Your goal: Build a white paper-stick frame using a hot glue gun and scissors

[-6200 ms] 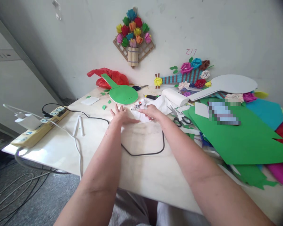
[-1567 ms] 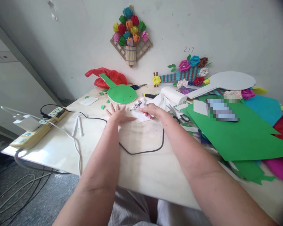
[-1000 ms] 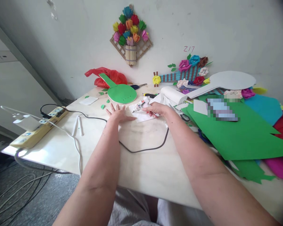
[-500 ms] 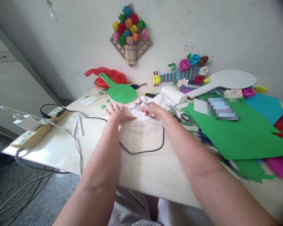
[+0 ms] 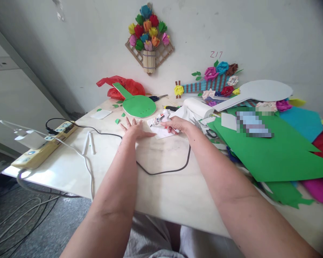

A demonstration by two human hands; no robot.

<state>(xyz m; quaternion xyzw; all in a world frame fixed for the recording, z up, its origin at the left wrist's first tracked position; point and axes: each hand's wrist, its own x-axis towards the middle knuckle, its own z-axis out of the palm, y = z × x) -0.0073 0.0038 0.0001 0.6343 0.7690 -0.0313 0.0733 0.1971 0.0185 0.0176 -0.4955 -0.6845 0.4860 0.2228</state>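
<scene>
My right hand [image 5: 176, 124] is closed around a small white hot glue gun [image 5: 165, 114] with red parts, mostly hidden by the fingers. Its nozzle side points left over a white sheet of paper [image 5: 164, 133]. A black cord [image 5: 161, 174] loops across the table and passes under my right wrist. My left hand [image 5: 134, 129] lies flat with fingers spread, the thumb touching the paper's left edge. Between the hands sits a crumpled, speckled white piece [image 5: 156, 120], partly hidden. Just behind is a green paddle-shaped cutout [image 5: 139, 106].
A power strip [image 5: 43, 145] and two white sticks [image 5: 88, 143] lie left. Scissors [image 5: 211, 133], a white roll [image 5: 197, 107], green sheets [image 5: 271, 154] and a blurred phone-like object [image 5: 254, 124] crowd the right. A red plastic bag [image 5: 129, 87] and a utility knife [image 5: 171, 108] lie behind.
My right hand has shifted slightly to the right with the hot glue gun, and the black cord has moved right with it. My left hand stays in place.
</scene>
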